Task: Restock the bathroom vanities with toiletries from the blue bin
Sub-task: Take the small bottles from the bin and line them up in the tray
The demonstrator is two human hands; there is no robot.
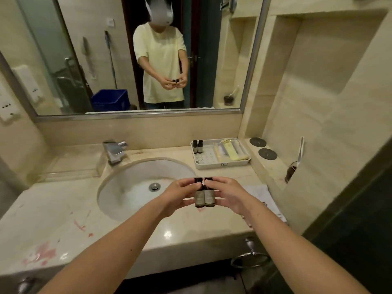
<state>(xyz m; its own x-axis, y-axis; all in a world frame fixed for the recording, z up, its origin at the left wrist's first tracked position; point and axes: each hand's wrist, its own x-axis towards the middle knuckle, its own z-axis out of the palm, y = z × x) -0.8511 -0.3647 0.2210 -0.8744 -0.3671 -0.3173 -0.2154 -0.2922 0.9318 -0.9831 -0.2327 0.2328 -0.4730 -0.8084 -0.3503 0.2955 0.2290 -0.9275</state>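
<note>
Head view | vanity counter (pixel 53 209) lower left; white tray (pixel 222 165) right of centre | left hand (pixel 180 194) pinches left bottle (pixel 199 198), right hand (pixel 228 194) pinches right bottle (pixel 210 198), thumb-to-fingertips; both upright, touching, frame centre | likely light, rigid, slick: grip mid-body.

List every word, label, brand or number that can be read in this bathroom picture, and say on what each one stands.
No text here can be read.
Held bottles: pale labels, print blurred.
Bottles in the tray: labels too small to read.
Tray: small tag on the front rim, too small to read.
Yellow packets: no print can be made out.
</note>
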